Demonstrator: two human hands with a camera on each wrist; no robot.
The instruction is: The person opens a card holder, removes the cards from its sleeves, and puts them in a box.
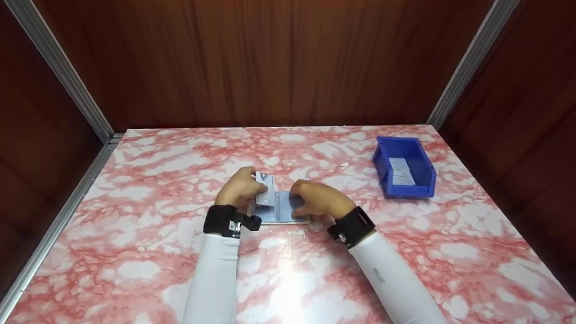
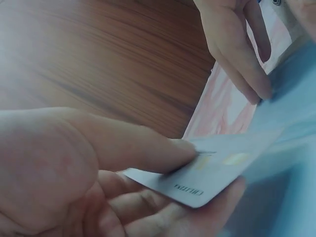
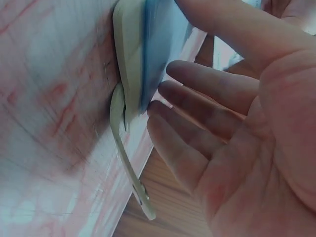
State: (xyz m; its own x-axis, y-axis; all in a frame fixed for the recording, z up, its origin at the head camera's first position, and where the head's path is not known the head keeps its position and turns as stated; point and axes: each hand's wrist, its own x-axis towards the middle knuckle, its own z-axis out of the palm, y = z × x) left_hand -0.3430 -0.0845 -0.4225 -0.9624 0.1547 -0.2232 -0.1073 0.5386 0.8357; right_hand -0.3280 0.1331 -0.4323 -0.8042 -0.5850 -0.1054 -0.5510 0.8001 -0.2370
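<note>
A white card [image 2: 212, 170] with gold-coloured patches and dark print is pinched between the thumb and fingers of my left hand [image 1: 240, 188]. It is tilted above the left half of an opened card holder [image 1: 285, 208]. The holder has bluish clear inner sleeves and a cream cover; in the right wrist view a strap [image 3: 129, 163] with a metal snap sticks out from it. My right hand [image 1: 321, 198] rests at the holder's right half, its relaxed fingertips [image 3: 170, 69] right at the edge of the blue sleeve. The left hand hides part of the holder's left side.
To the right on the red-and-white marbled table [image 1: 148, 270] stands a blue open-front bin [image 1: 409, 191] with white cards [image 1: 400, 171] inside. Brown wood-grain panels [image 1: 270, 63] enclose the back and both sides, with metal frame rails [image 1: 67, 67] at the corners.
</note>
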